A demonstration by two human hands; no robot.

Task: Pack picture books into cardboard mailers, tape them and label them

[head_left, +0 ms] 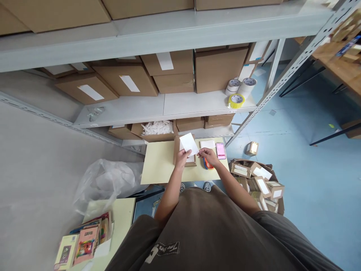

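A small white sheet of paper [188, 143] is held up over the table. My left hand [182, 157] grips its lower left edge between thumb and fingers. My right hand [208, 155] pinches at the sheet's lower right corner. Below the paper lies a flat cardboard box [176, 152] with a white patch on top, partly covered by my left hand and the sheet. An orange and blue ring-shaped object [208, 165] sits under my right hand, which hides part of it. Close by are a stack of white paper [207, 144] and a phone with a pink screen [220, 150].
The pale yellow table [153, 165] meets a metal shelf [186, 102] loaded with cardboard boxes. Tape rolls [236, 100] stand at its right end. On the floor at right is a carton [278, 205] of small boxes. Left are plastic wrap [104, 180] and booklets [87, 241].
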